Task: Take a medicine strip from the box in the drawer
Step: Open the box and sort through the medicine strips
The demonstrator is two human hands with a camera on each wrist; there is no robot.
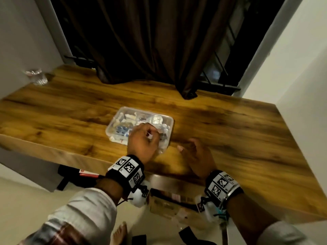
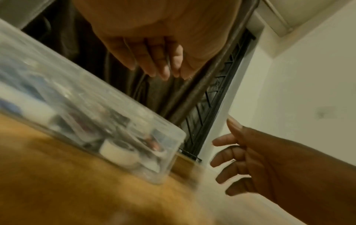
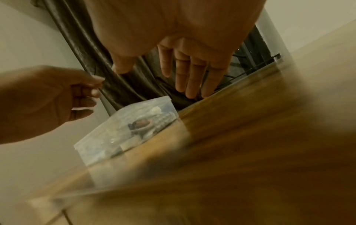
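A wooden table [image 1: 230,131] with strong grain stands before a dark curtain [image 1: 141,41] and pale walls; a clear plastic box [image 1: 113,127], rectangular with rounded corners, sits on it, full of medicine packets too blurred to separate; the left hand [image 1: 143,140] is over it, fingers curled, hold unclear; the right hand [image 1: 196,156] beside it, fingers relaxed.

A wooden desk [image 1: 230,131] is being flanked by pale walls [image 1: 300,59]; a dark curtain [image 1: 141,41] is hanging behind it, lit dimly and warmly.
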